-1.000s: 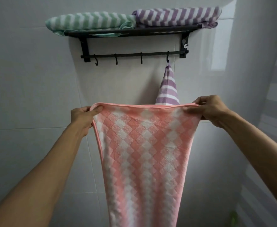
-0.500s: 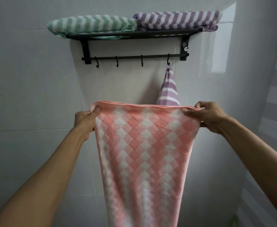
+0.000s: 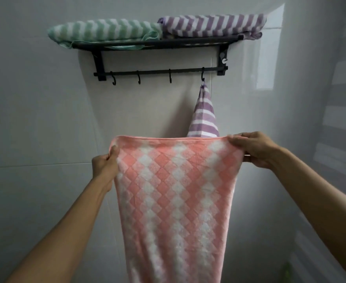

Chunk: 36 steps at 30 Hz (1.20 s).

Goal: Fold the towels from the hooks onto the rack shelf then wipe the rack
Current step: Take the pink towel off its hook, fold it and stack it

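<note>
Toward the left, bare grey wall tile (image 3: 35,119) is giving open room beside the rack and the raised arms. The left hand (image 3: 103,167) is holding the pink checked towel (image 3: 174,201) by its upper left corner, its grip clamped on the cloth with the thumb pressing over the front of the edge. Above it, the green striped towel (image 3: 104,30) is lying folded on the left half of the black rack shelf (image 3: 157,42), one loose fold drooping over the front rail. The pink towel is hanging in front of the wall, its top edge stretching nearly level between the two hands and its side edges narrowing downward until they run out of view at the bottom. Below the shelf, the hook bar (image 3: 159,71) is carrying four hooks, the three left ones bare. A folded purple striped towel (image 3: 213,24) is lying on the right half of the shelf, touching the green one and overhanging the right end. Another purple striped towel (image 3: 204,117) is hanging from the rightmost hook, its lower part hidden behind the pink towel. The right hand (image 3: 253,149) is pinching the upper right corner, its grip clamped on the cloth. Right of it the side wall is closing in.
</note>
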Available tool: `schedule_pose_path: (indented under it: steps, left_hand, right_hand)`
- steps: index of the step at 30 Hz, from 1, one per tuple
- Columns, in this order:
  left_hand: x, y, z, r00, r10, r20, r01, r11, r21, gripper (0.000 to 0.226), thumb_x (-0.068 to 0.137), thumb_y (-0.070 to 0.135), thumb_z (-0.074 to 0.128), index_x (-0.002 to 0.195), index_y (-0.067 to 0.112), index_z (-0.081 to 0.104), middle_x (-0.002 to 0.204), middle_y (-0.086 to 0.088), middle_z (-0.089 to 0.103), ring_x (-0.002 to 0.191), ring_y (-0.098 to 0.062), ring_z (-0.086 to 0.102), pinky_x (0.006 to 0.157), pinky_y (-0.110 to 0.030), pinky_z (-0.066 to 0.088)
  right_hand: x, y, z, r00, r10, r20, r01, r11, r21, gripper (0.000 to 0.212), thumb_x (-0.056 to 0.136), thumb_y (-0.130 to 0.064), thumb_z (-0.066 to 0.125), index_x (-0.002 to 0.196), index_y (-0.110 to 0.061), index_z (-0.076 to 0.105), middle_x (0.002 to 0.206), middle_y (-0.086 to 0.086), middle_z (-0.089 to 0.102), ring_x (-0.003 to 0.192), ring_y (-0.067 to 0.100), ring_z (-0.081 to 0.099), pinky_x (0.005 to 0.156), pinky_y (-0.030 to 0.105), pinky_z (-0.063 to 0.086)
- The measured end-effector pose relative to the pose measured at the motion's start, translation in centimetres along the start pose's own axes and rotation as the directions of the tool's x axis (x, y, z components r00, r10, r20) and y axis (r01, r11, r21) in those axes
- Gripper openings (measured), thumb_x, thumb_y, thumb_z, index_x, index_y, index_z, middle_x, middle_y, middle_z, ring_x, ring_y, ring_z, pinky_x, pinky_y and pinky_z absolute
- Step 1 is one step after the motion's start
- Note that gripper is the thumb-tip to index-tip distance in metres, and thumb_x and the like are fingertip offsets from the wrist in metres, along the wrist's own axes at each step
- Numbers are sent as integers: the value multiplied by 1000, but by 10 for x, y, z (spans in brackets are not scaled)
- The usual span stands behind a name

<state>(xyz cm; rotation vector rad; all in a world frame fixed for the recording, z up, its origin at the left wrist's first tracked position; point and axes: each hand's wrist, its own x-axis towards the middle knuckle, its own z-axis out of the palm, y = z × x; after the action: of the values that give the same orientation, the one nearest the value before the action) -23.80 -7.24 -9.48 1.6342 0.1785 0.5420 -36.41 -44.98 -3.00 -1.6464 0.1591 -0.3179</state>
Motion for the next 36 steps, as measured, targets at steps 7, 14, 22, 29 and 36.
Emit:
schedule_pose_path:
  steps: [7, 14, 22, 29, 36]
  left_hand:
    - [8, 50, -17, 924, 49, 379, 31, 979, -201, 48, 69, 45, 80, 101, 11, 65, 95, -9, 71, 75, -22, 67, 70, -39, 56]
    - [-38, -68, -27, 887, -244, 392, 198, 968, 154, 14, 90, 5, 71, 79, -4, 73, 75, -17, 72, 60, -21, 64, 67, -39, 56]
    - [-6, -8, -33, 856, -309, 415, 345, 938, -13, 48, 93, 43, 67, 99, -4, 72, 96, -19, 75, 67, -27, 70, 67, -39, 59]
    - [-40, -38, -49, 846, -326, 421, 325, 943, 76, 37, 84, 27, 79, 103, -4, 71, 76, -12, 77, 58, -21, 71, 61, -33, 58]
    - [-29, -24, -46, 779, -66, 624, 224, 958, -178, 49, 77, 21, 78, 121, 2, 66, 109, -13, 75, 89, -24, 72, 83, -37, 60]
  right_hand:
    - [4, -27, -3, 981, -36, 191, 15, 994, 106, 59, 73, -36, 82, 126, -20, 63, 116, 7, 74, 103, 29, 72, 86, 53, 59]
    - [-30, 129, 15, 928, 329, 175, -311, 943, -120, 80, 61, -51, 90, 118, -1, 66, 99, 16, 76, 79, 25, 72, 64, 37, 58]
    - [-9, 79, 8, 954, 260, 151, -289, 932, 218, 60, 87, -49, 66, 126, -2, 66, 116, 17, 73, 99, 30, 71, 85, 43, 59]
    - [-27, 107, 12, 916, 253, 312, -289, 954, 75, 106, 35, -44, 102, 120, 8, 67, 101, 19, 73, 81, 28, 69, 73, 38, 60]
    - [4, 63, 20, 979, 109, 172, -172, 897, 408, 43, 93, -32, 64, 125, -3, 64, 102, 16, 75, 80, 24, 75, 64, 38, 62]
